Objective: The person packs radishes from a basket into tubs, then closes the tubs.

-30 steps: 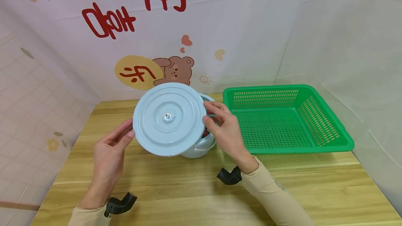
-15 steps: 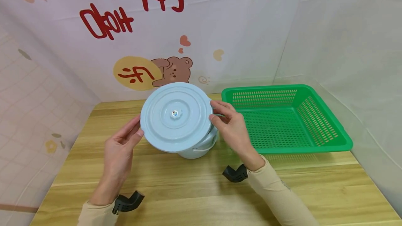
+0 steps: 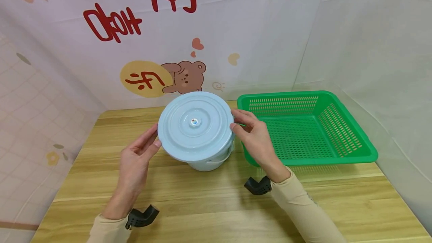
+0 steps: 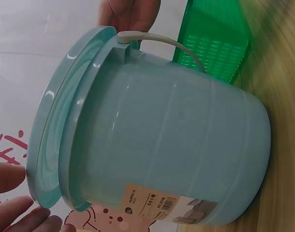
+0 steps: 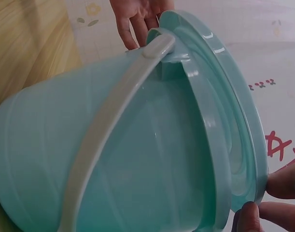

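A pale blue round lid (image 3: 179,138) with a small knob is held level over a matching bucket (image 3: 204,165). My left hand (image 3: 135,162) pinches its left edge between thumb and fingers, and my right hand (image 3: 255,140) pinches the opposite edge. In the left wrist view, a narrow gap shows between the lid (image 4: 38,135) and the rim of the bucket (image 4: 161,130). The bucket's pale carrying handle (image 5: 106,118) hangs down its side in the right wrist view. The lid hides the bucket's inside.
A green plastic basket (image 3: 357,158) with slotted walls stands to the right, close beside my right hand. Both rest on a wooden table (image 3: 202,209). Behind it hangs a white cloth backdrop (image 3: 263,29) with a printed bear and red characters.
Both hands have moved right with the lid, levelling it over the bucket. The bucket's opening and the red contents that showed a second ago are now covered from above.
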Tool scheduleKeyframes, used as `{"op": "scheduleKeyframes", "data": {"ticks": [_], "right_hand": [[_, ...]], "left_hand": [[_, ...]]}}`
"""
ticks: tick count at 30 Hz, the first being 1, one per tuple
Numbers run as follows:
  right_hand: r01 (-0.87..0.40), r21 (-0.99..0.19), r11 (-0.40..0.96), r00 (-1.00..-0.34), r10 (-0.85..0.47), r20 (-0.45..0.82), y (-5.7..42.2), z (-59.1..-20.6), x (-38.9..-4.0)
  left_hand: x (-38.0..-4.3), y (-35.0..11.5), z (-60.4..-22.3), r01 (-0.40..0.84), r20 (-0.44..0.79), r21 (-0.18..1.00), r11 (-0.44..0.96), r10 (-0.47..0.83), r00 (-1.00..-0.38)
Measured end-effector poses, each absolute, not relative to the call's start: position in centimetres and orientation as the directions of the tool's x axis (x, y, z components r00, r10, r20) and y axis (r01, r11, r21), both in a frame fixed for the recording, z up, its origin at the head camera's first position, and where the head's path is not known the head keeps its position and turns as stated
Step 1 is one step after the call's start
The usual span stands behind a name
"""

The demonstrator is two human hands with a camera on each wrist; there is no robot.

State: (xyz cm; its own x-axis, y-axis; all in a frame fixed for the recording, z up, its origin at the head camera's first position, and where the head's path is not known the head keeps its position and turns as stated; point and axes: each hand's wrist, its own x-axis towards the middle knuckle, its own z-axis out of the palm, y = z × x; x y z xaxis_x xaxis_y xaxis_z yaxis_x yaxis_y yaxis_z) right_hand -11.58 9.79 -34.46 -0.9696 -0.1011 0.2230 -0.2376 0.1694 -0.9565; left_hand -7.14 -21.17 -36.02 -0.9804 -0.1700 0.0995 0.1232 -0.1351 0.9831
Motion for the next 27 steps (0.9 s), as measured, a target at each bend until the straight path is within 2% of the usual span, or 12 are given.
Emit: {"op": "scheduleKeyframes", "data": {"ticks": [27], "right_hand": [[-0.169, -0.955, 0.244, -0.983, -0.111, 0.146, 10.85, -35.44, -12.21]], "left_hand": [[-7.39, -20.30, -36.78, 0.053, 0.048, 0.996, -0.070, -0.071, -0.996]]}}
